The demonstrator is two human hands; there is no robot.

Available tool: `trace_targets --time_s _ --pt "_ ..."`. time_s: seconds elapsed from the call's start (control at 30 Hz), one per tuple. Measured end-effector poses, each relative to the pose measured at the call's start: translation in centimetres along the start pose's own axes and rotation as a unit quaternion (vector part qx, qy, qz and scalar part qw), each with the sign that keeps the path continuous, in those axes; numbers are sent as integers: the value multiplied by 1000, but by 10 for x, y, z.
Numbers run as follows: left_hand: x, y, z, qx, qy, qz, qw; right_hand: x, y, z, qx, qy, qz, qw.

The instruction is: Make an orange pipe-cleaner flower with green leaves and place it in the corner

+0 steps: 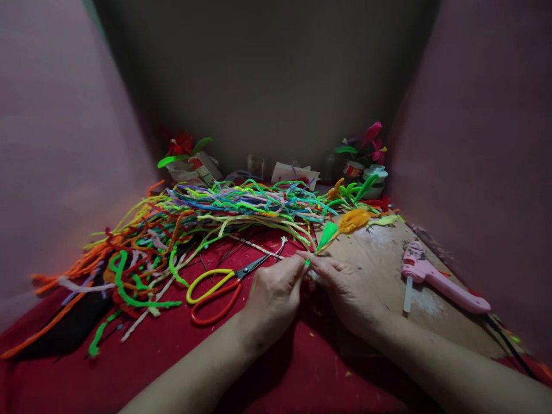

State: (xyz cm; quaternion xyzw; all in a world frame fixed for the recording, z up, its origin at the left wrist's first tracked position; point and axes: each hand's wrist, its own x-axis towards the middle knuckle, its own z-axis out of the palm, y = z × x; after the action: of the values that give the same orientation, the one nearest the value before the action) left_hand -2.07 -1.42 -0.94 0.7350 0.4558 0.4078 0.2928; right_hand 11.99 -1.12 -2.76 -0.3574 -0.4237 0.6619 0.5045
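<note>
Near the middle of the head view, both hands meet over the front left edge of a brown board [379,253] set on red cloth [172,368]. The left hand [275,284] and right hand [347,287] pinch the lower stem of an orange flower [354,220] between their fingertips; its bloom tilts up to the right, with a green leaf [326,234] beside the stem. Just left of the left hand lie scissors [240,275] with yellow and red handles. A pink glue gun [446,286] rests on the board's right side. Behind and left spreads a pile of colourful fuzzy stems [241,201]; red flowers [181,144] and pink flowers [373,133] stand farther back.
</note>
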Motion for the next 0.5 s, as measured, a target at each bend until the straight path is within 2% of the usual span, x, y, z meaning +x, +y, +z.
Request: trace_targets --time_s 0.13,0.2,0.27,0.37,0.5 --pt "6 9 -3 -142 -10 -102 985 1 1 -2 -11 -52 -32 998" --pt "8 12 -3 -218 -32 -163 962 2 2 -3 -30 -74 -50 996" --pt "8 13 -3 -281 -53 -209 935 2 2 -4 -64 -68 -71 993" --pt "8 11 -4 -359 -87 -246 896 1 3 -6 -88 -48 -64 993" --pt "10 7 -6 -434 -134 -284 844 0 4 -8 -59 -45 -36 997"
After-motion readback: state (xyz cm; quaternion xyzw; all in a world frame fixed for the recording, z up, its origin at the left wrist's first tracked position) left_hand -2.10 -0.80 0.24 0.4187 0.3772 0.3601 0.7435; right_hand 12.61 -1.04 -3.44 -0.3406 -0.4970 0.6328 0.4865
